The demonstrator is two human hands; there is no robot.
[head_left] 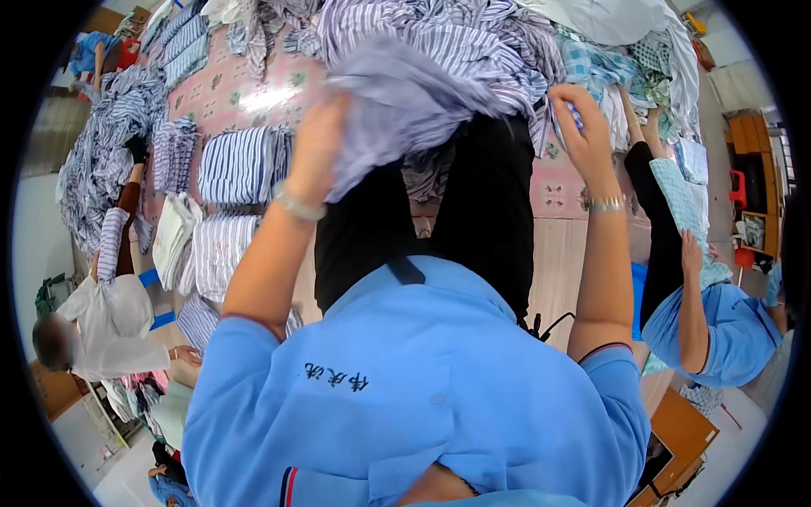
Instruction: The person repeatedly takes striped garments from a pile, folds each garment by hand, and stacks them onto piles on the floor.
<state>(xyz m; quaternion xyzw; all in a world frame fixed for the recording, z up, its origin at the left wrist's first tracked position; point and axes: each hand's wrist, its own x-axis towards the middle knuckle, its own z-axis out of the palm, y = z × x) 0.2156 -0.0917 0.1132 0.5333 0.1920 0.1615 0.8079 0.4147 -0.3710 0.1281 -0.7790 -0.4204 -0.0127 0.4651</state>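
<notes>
My left hand [317, 152], closed, grips a grey-blue and white striped garment [405, 106]. The cloth is smeared by motion and spreads up and to the right, over my black trousers. My right hand [583, 135] is bent at the wrist, its fingers pinched at striped cloth by the right end of the garment. A small blue-and-white patterned bit shows between those fingers. Whether it belongs to the same garment is hard to see. Just beyond both hands lies a large heap of striped clothes [473, 42].
Folded striped stacks [236, 169] stand on the pink flowered table cover [228, 89] at left. More loose striped clothes [110, 127] pile at far left. Green checked cloth [591, 63] lies at upper right. One co-worker [110, 313] sits at left, another [718, 329] at right.
</notes>
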